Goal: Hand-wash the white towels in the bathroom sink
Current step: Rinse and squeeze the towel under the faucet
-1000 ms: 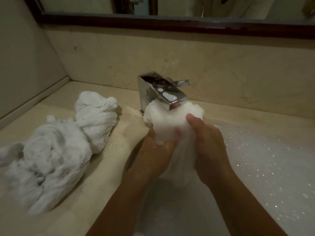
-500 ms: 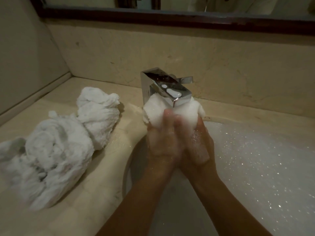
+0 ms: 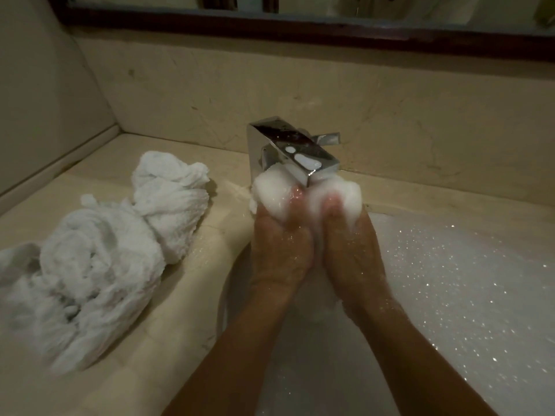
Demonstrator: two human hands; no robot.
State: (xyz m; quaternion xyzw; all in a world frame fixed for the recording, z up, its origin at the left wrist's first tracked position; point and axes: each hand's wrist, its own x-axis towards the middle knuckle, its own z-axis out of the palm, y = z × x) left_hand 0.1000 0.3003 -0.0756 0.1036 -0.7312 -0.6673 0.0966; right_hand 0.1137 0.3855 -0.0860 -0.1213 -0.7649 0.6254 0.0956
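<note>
Foam (image 3: pixel 456 280) covers the water in the sink (image 3: pixel 232 298) and glints with small bubbles. At the back of the basin, just under the spout of the tap (image 3: pixel 295 150), both hands are pressed side by side around a wet towel (image 3: pixel 270 189).

The left hand (image 3: pixel 279 247) has its fingers curled tight round the towel's left part, and the right hand (image 3: pixel 350 244) grips the right part in the same way. The knuckles of the two hands touch. The cloth bulges out above the fingers in two soapy white lumps that sit right against the underside of the spout. Whether they touch the metal I cannot tell. Any towel below the hands is hidden behind them. Both hands and wrists are wet and flecked with suds.

To the left, a pile (image 3: pixel 90 259) of twisted white towels lies on the beige stone counter (image 3: pixel 186 340), close to the sink edge and apart from the hands. A matching stone wall (image 3: pixel 210 91) rises behind the tap, and a dark mirror frame (image 3: pixel 270 24) runs along its top.
</note>
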